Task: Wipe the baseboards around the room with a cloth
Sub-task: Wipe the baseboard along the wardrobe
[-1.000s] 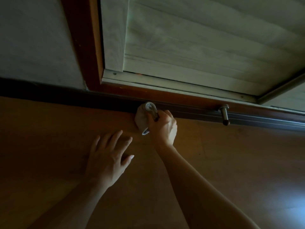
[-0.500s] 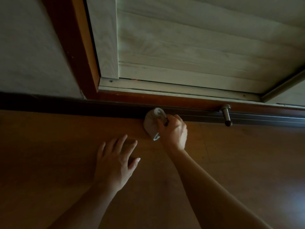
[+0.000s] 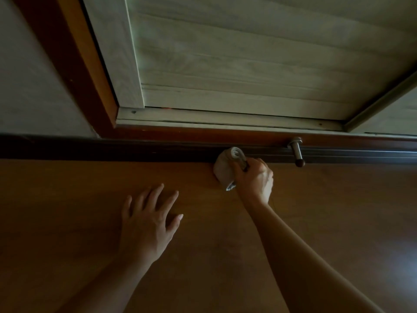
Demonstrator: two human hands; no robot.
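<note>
Nearing the doorstop (image 3: 296, 152), cloth (image 3: 225, 171) along baseboard (image 3: 112, 149).

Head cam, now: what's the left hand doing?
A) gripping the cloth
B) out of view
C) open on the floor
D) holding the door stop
C: the left hand lies open on the floor, fingers spread; the right hand grips the cloth at the baseboard.

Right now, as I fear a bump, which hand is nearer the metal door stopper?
Right. The right hand, gripping the cloth against the baseboard, is just left of the door stopper; the left hand lies flat on the floor, farther left and nearer the camera.
</note>
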